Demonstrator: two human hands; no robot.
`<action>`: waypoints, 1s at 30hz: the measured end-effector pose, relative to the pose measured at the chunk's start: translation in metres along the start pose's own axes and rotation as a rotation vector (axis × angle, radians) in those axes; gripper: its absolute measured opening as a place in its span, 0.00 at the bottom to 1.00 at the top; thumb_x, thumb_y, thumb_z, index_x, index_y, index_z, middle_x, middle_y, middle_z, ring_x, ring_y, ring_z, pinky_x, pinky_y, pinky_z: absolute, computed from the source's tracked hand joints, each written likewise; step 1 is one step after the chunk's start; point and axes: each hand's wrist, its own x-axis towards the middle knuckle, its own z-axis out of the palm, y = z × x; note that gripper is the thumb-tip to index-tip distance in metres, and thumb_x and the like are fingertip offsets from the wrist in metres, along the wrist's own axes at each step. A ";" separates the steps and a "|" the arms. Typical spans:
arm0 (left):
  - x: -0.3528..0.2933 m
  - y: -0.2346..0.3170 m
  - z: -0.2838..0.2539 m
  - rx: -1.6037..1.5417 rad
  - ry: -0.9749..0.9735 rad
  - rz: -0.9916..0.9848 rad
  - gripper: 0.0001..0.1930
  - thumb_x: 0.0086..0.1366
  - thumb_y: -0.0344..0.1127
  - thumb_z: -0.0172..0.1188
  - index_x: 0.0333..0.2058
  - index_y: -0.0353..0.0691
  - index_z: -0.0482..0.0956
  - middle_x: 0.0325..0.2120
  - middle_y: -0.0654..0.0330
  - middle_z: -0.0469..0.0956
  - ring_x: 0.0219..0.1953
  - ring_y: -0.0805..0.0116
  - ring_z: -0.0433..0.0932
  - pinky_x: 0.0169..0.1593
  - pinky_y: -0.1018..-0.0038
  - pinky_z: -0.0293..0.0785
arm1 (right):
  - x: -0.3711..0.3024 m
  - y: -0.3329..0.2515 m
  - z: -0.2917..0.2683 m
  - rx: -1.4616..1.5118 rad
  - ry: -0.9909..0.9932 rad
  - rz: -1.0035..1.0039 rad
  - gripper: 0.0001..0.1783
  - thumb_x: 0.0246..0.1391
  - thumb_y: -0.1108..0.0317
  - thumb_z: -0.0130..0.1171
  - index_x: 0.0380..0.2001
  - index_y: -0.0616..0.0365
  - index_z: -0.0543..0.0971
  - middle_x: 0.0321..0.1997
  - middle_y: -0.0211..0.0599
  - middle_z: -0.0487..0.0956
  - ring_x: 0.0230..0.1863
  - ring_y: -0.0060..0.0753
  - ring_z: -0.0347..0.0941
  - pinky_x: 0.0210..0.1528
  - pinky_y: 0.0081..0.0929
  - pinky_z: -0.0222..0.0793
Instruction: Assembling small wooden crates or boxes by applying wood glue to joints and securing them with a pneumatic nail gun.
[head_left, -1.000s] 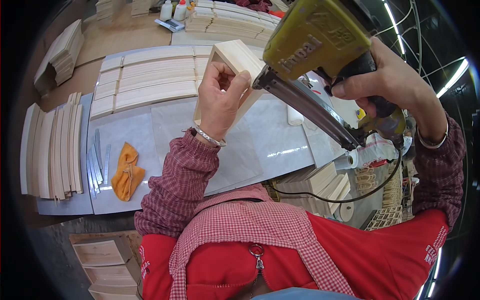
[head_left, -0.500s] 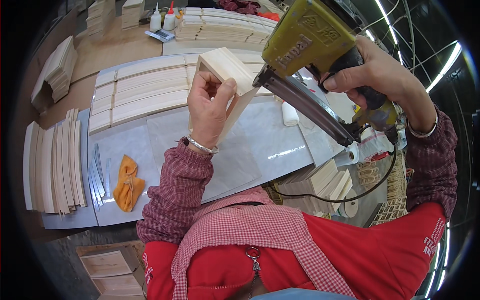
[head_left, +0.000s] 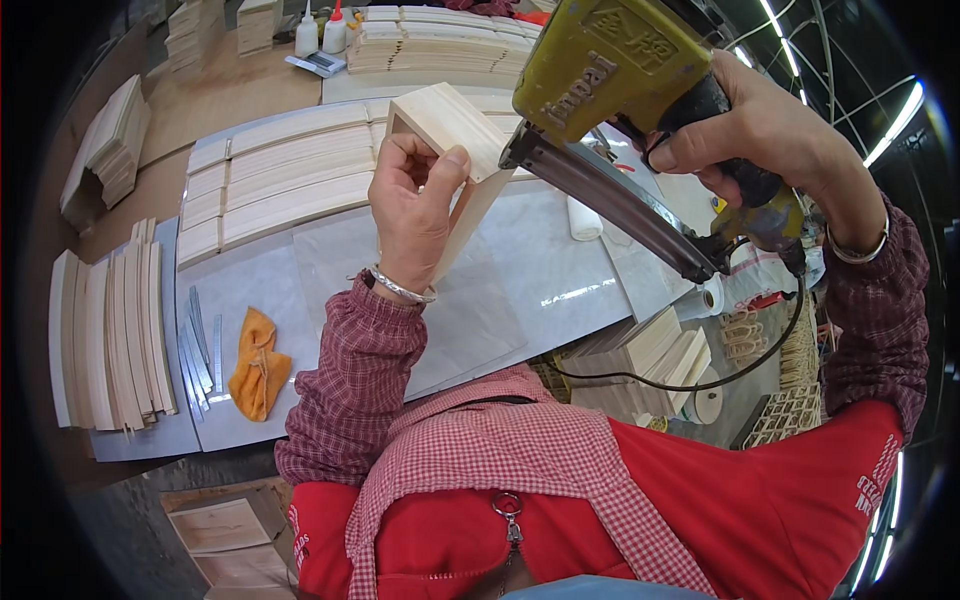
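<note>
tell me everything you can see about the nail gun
The pneumatic nail gun has a scuffed olive-yellow body, apparently painted metal, with raised markings and a dark grip covering. A long metal magazine slopes down to the right, from the nose toward the handle's base, where a black hose leads off. The right hand wraps the handle, holding the tool above the worktable. Its nose is at the corner of a pale wooden frame; whether they touch is unclear.

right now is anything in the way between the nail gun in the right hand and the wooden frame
Nothing visible: the nail gun in the right hand has its nose at a corner of the wooden frame; the left hand grips it left of there.
</note>
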 end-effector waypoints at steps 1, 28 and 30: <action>0.000 0.001 0.001 -0.003 -0.001 0.005 0.09 0.58 0.32 0.60 0.33 0.37 0.68 0.28 0.62 0.69 0.28 0.76 0.68 0.33 0.81 0.70 | 0.000 -0.003 -0.001 0.014 -0.026 0.020 0.22 0.35 0.66 0.69 0.32 0.70 0.74 0.19 0.38 0.75 0.07 0.21 0.63 0.08 0.15 0.60; 0.009 -0.005 -0.070 0.123 0.138 -0.416 0.12 0.63 0.29 0.55 0.42 0.28 0.72 0.32 0.57 0.77 0.31 0.74 0.74 0.36 0.81 0.73 | 0.024 0.390 0.072 -0.073 0.419 0.481 0.17 0.42 0.62 0.60 0.29 0.68 0.75 0.16 0.41 0.73 0.13 0.36 0.68 0.18 0.30 0.65; 0.017 -0.006 -0.073 0.067 0.168 -0.436 0.11 0.63 0.29 0.54 0.41 0.27 0.72 0.32 0.56 0.77 0.31 0.73 0.75 0.37 0.81 0.74 | 0.035 0.446 0.089 -0.270 0.503 0.448 0.17 0.43 0.61 0.59 0.30 0.67 0.75 0.20 0.46 0.75 0.20 0.43 0.72 0.24 0.35 0.67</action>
